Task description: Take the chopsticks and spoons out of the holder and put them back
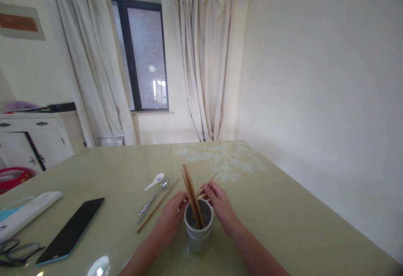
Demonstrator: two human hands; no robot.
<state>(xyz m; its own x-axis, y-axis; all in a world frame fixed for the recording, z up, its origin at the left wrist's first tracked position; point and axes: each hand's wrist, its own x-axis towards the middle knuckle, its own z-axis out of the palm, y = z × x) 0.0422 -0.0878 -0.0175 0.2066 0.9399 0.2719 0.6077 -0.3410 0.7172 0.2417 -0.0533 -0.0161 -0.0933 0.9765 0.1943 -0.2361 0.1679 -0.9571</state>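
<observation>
A white cup point(199, 238) stands upright near the table's front, with a bundle of wooden chopsticks point(192, 196) leaning out of it. Beyond its rim, my right hand point(220, 204) pinches a single chopstick point(211, 179), which slants up to the right. My left hand point(172, 213) is at the cup's left side, fingers curled around the chopstick's lower end; the bundle and cup partly hide these fingertips. Left of my left hand lie another chopstick point(157, 206), metal spoons point(153, 199) close together, and a white spoon point(155, 181) with a blue mark.
On the left of the glossy table point(126, 167) lie a dark-screened phone point(72, 230), a white oblong case point(34, 213) and eyeglasses point(19, 253). A shiny round object point(99, 266) is at the front edge. A wall point(330, 100) borders the table's right side.
</observation>
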